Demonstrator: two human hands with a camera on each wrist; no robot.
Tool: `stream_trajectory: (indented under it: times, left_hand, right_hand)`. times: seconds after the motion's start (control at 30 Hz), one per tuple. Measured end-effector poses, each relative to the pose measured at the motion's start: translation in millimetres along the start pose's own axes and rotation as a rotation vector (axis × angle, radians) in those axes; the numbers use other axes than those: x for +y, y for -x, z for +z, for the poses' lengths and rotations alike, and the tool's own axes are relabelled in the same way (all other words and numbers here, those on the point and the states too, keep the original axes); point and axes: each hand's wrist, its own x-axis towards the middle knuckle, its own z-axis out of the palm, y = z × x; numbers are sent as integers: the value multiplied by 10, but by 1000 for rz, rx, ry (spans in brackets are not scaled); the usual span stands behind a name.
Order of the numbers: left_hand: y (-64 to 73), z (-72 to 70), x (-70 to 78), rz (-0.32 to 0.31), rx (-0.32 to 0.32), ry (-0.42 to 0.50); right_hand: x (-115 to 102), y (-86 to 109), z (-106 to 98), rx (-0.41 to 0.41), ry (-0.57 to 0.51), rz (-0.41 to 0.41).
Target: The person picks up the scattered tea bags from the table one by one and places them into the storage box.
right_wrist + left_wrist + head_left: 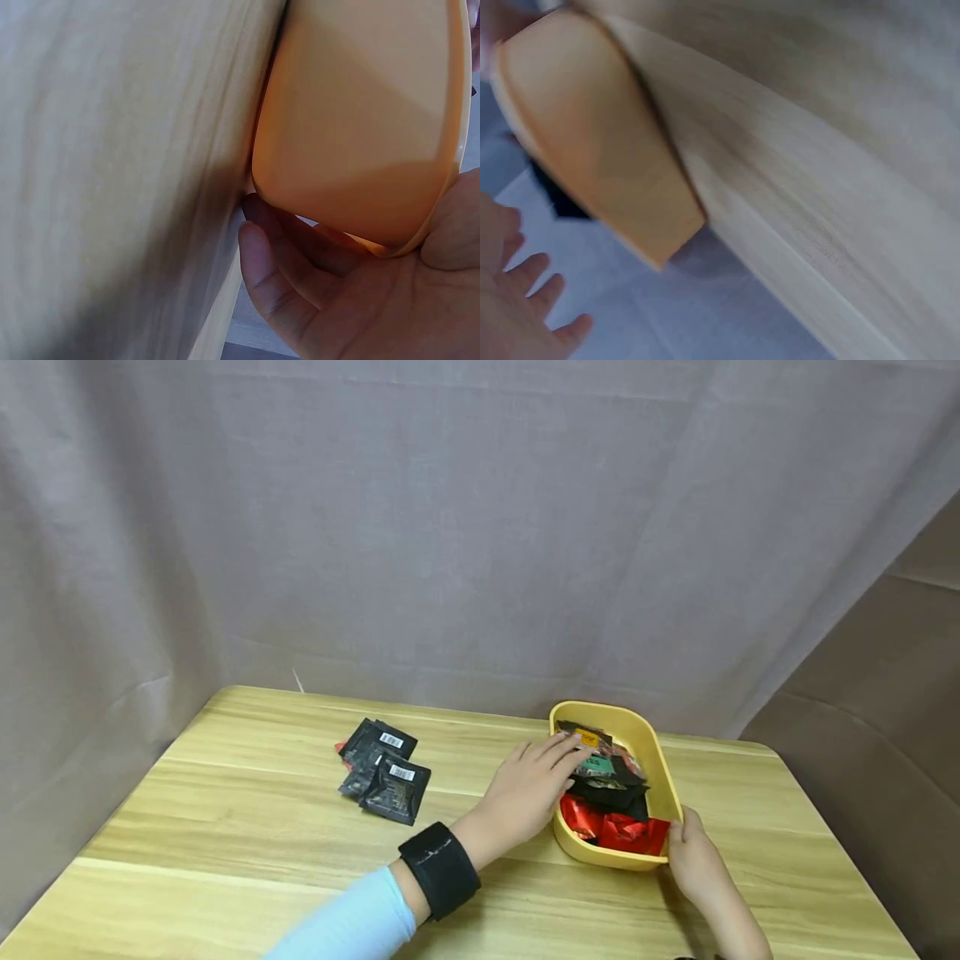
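A yellow plastic box (651,752) with rounded corners stands at the right side of the table, tilted a little toward me. Inside it lie black sachets (615,797), some with green or orange labels, and shiny red sachets (626,832) at the near end. My left hand (528,785) reaches over the box's left rim with its fingers extended above the black sachets; in the left wrist view the hand (521,300) has loosely spread fingers and holds nothing visible. My right hand (696,860) grips the near right corner of the box, fingers curled under it (352,112).
Left of the box, a small overlapping pile of black sachets (397,787) with white barcode labels lies on the wooden table (247,827). A bit of red packet (340,747) shows at its left edge. A grey curtain (450,527) hangs behind the table.
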Motion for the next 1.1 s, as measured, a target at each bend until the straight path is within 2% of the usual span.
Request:
stream_trajectory:
  times: [0.13, 0.27, 0.4, 0.57, 0.63, 0.87, 1.0, 1.1]
  left_hand:
    - [141, -104, -105, -116, 34, 62]
    - [258, -189, -241, -212, 50, 85]
    - [408, -264, -397, -321, 70, 71]
    - [593, -298, -607, -453, 92, 7]
    - [659, -285, -692, -513, 58, 0]
    - [905, -315, -1009, -742, -203, 76]
    - [1012, -335, -1141, -801, -270, 72]
    - [1040, -330, -1173, -812, -276, 81]
  right_hand:
    - [-2, 4, -8, 8, 12, -7]
    - [-1, 3, -12, 16, 21, -10]
    - [1, 3, 6, 9, 17, -8]
    - [5, -9, 18, 5, 14, -7]
    - [10, -8, 18, 3, 11, -5]
    - [7, -1, 30, 3, -4, -12]
    - [-2, 4, 26, 1, 7, -5]
    - [-5, 8, 3, 14, 14, -8]
